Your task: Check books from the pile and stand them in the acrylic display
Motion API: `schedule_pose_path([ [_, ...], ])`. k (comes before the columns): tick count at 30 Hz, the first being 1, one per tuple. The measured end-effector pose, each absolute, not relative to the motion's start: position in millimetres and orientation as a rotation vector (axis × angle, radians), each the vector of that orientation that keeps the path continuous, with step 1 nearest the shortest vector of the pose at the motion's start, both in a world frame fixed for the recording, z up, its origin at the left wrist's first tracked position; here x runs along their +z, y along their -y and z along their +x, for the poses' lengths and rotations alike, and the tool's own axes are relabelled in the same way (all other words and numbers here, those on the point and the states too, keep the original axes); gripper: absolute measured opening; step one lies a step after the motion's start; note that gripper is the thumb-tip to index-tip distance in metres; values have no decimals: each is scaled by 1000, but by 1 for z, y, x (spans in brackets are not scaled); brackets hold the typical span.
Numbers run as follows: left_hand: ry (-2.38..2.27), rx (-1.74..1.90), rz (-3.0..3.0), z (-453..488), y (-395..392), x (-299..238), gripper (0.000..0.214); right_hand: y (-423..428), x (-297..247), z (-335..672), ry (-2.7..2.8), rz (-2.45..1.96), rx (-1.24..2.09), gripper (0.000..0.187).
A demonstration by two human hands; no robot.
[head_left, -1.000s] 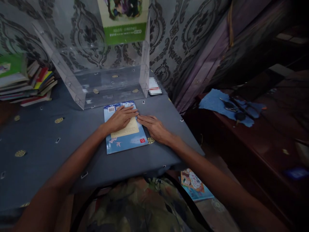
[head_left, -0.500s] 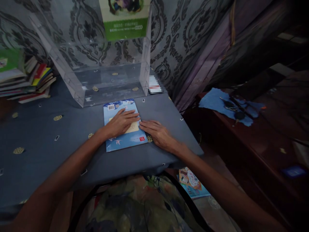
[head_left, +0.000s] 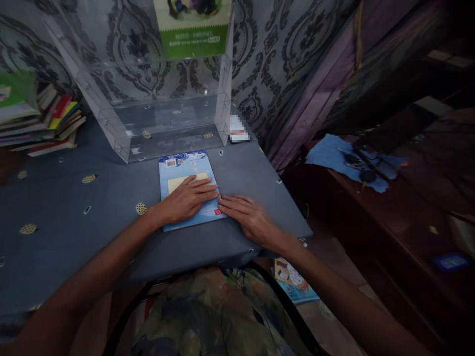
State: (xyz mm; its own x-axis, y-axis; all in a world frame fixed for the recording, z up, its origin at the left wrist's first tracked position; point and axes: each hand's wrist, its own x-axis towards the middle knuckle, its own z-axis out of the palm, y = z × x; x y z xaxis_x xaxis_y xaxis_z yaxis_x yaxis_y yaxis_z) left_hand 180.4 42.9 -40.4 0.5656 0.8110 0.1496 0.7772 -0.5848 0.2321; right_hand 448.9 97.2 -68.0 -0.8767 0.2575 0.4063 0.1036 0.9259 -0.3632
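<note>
A blue book [head_left: 185,170] lies back cover up on the grey-blue tablecloth [head_left: 74,217], just in front of a clear acrylic box [head_left: 156,118]. My left hand [head_left: 187,200] rests flat on the book's lower half, fingers stretched out and pointing right. My right hand [head_left: 250,217] lies flat on the cloth beside the book's right edge, fingertips touching that edge near a small red mark. Both hands are open and hold nothing. A green-covered book [head_left: 193,27] stands upright inside the top of the acrylic box.
A stack of books [head_left: 37,123] sits at the table's far left. Patterned curtains hang behind. To the right, a dark wooden surface carries a blue cloth [head_left: 334,158] with dark objects on it. Another colourful book [head_left: 293,279] lies on the floor below the table edge.
Both hands have slid toward me along the book; the left hand now covers its lower half, uncovering the pale label. The book has stayed in place.
</note>
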Motion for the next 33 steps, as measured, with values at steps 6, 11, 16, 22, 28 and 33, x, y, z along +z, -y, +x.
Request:
schedule_pose_path([
  [6,-1301,347,2689,187,-30,-39,48,-87,-59,458,2652,-271,536,62],
  [11,-1268,329,2697,194,-20,-33,46,-82,-58,464,2645,-260,532,58],
  [16,-1258,287,2699,198,-13,-28,49,-79,-65,468,2625,-234,484,57],
  [22,-1237,296,2680,197,-9,-29,53,-79,-67,467,2595,-246,506,54],
  [28,-1171,303,2684,194,-6,-27,53,-79,-63,467,2616,-268,556,49],
  [33,-1148,306,2681,189,-2,-27,57,-77,-60,466,2614,-272,557,48],
])
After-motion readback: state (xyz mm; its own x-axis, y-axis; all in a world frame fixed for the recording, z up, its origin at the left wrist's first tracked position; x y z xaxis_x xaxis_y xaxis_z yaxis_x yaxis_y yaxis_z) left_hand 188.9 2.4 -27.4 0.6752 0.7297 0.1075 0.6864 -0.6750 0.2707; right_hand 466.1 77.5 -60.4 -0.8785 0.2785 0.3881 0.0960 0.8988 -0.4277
